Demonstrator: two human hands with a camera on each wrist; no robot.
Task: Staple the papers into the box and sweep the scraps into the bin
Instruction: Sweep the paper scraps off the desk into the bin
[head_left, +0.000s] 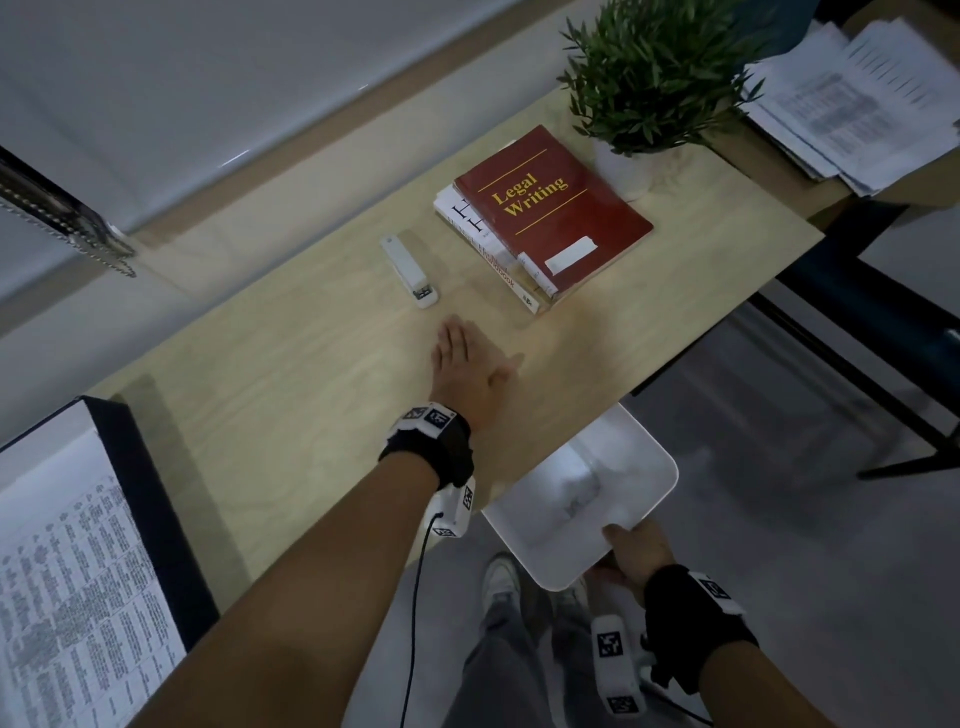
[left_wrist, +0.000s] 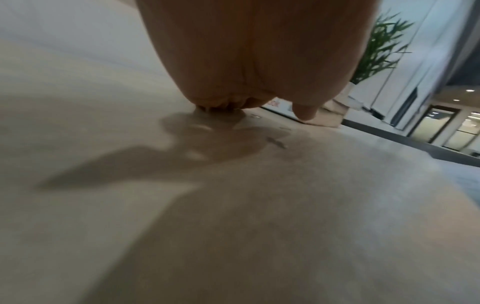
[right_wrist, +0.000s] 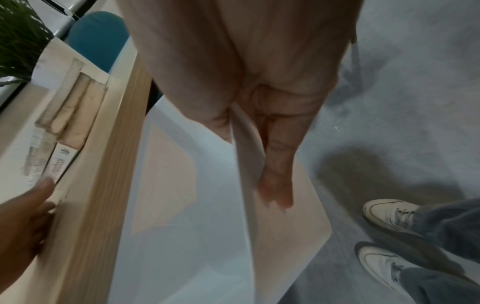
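Observation:
My left hand (head_left: 467, 358) lies palm down on the wooden table (head_left: 291, 395), fingers straight, just in front of the white stapler (head_left: 410, 273). In the left wrist view its fingertips (left_wrist: 221, 108) touch the tabletop, and a tiny dark scrap (left_wrist: 276, 142) lies just right of them. My right hand (head_left: 631, 551) grips the near rim of the white bin (head_left: 649, 467), held below the table's front edge. The thumb is inside and the fingers (right_wrist: 278, 174) are outside the bin wall (right_wrist: 244, 148). Faint grey bits lie in the bin. A black-rimmed box (head_left: 145, 499) at the left holds printed papers (head_left: 62, 571).
A red "Legal Writing" book (head_left: 550, 208) tops a stack of books beside a potted plant (head_left: 654, 78) at the back right. Loose printed sheets (head_left: 862, 104) lie on a neighbouring desk. My shoes (right_wrist: 387, 211) stand on the grey floor under the bin.

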